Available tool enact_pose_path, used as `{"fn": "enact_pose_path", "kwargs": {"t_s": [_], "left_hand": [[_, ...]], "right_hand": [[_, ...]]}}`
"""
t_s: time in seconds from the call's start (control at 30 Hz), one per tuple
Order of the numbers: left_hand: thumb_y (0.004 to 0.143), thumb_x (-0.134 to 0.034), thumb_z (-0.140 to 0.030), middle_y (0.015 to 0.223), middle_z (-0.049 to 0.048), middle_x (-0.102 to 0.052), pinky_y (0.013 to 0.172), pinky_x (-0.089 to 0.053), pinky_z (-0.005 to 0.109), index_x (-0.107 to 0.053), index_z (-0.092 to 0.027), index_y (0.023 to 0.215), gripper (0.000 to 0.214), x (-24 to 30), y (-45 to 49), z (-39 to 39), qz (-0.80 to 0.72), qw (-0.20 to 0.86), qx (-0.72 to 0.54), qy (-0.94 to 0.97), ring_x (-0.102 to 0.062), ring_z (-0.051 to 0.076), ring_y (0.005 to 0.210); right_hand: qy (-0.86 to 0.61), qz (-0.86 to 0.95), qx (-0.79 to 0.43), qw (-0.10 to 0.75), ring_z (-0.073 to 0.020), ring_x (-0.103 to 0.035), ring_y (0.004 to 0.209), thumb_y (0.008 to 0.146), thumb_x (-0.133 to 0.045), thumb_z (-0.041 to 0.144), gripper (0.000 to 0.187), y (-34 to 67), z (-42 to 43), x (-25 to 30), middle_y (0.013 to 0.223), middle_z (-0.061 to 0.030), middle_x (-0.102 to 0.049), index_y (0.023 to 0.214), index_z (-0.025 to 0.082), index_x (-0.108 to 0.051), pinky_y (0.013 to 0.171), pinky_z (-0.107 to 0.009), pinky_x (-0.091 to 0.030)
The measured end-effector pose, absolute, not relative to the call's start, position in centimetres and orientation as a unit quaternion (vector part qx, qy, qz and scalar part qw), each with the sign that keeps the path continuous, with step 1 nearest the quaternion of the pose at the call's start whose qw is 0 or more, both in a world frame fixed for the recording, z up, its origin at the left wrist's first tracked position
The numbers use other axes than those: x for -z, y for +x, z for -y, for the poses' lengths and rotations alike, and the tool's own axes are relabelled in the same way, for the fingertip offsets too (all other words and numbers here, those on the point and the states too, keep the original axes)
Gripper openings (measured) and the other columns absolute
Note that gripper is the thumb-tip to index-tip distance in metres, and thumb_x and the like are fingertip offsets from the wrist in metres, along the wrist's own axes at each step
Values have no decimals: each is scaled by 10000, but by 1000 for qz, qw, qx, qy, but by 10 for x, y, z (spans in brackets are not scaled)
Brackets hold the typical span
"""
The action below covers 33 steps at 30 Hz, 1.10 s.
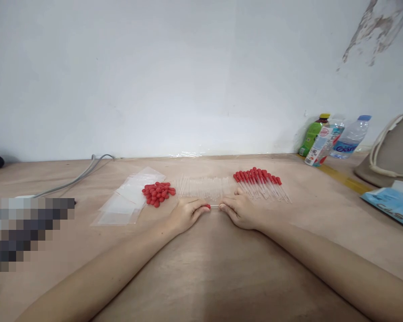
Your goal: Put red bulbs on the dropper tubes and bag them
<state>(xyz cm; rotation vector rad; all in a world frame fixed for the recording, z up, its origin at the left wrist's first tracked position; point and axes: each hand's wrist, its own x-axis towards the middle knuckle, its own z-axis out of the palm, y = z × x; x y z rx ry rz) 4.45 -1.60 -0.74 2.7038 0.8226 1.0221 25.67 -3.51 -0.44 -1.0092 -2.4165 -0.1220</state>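
Near the table's middle, my left hand pinches a red rubber dropper bulb, whose tip shows past the fingers. My right hand is closed on a clear thin dropper tube that spans the gap between the hands. The tube's end meets the bulb; how deep it sits is hidden. Left of the hands lies a pile of loose red bulbs. Just behind them, a row of clear tubes lies flat. Droppers with red bulbs lie side by side behind my right hand.
Clear plastic bags lie beside the bulb pile. Grey cables run along the left. At the back right stand a green bottle, a carton-like bottle and a water bottle, near a grey bag and blue packet.
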Motion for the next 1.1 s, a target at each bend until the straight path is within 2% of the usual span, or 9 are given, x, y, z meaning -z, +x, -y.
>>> {"fn": "enact_pose_path", "kwargs": {"t_s": [0.23, 0.4, 0.53, 0.7, 1.1], "left_hand": [[815, -500, -324, 830, 32, -638, 667, -447, 240, -610, -182, 948, 224, -1, 46, 17, -316, 90, -348, 878, -582, 134, 728], [828, -477, -324, 824, 33, -645, 684, -457, 252, -630, -186, 922, 226, -2, 47, 16, -328, 118, -336, 875, -589, 141, 737], [816, -501, -293, 826, 27, -655, 678, -460, 240, -637, -186, 909, 197, -3, 48, 17, -326, 138, -341, 871, -595, 137, 740], [807, -515, -272, 835, 14, -673, 670, -468, 234, -652, -194, 887, 177, -2, 48, 17, -331, 173, -347, 860, -608, 138, 741], [796, -526, -288, 862, 5, -681, 685, -485, 242, -654, -207, 900, 183, -1, 50, 21, -327, 210, -340, 856, -621, 144, 757]], "right_hand": [[-341, 879, 79, 324, -155, -481, 740, 866, -387, 250, 218, 261, 29, 10, 762, -58, -573, 874, 166, -588, 691, -295, -339], [-313, 869, 133, 360, -153, -478, 764, 836, -443, 208, 168, 263, 28, 11, 811, -50, -599, 886, 186, -602, 752, -328, -335], [-297, 869, 152, 366, -150, -478, 780, 827, -445, 183, 168, 263, 29, 11, 757, -30, -601, 882, 193, -604, 796, -339, -309], [-317, 863, 154, 361, -133, -442, 671, 846, -403, 201, 207, 258, 32, 11, 641, -20, -543, 839, 173, -608, 740, -323, -296], [-345, 865, 137, 338, -126, -406, 625, 857, -354, 227, 270, 251, 35, 11, 607, -14, -513, 681, 157, -547, 688, -307, -246]]}}
